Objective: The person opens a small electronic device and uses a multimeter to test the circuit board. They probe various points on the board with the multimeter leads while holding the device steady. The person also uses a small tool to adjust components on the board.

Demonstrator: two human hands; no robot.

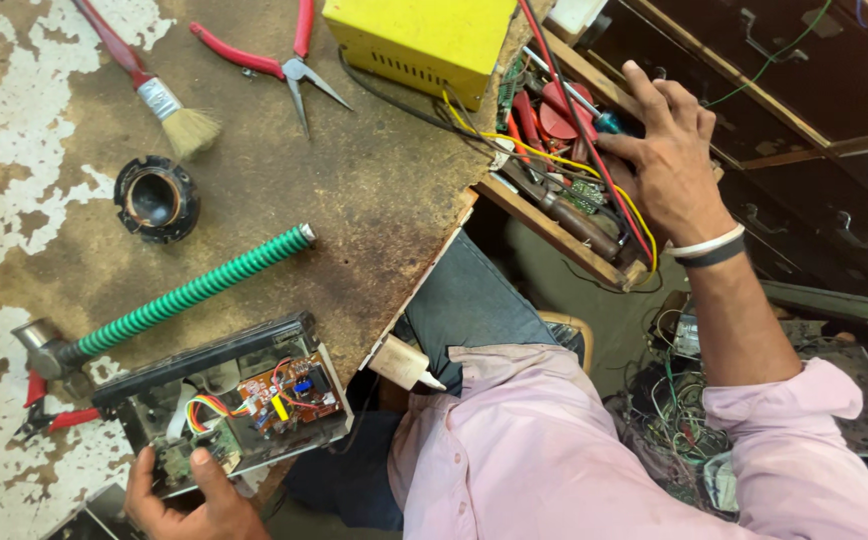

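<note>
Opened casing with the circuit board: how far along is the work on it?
Done: the opened casing lies on the workbench, circuit board and wires exposed. In hand: the left hand grips its near edge; the right hand reaches among tools in the drawer. Left: no tool touches the board yet; casing stays open.
</note>
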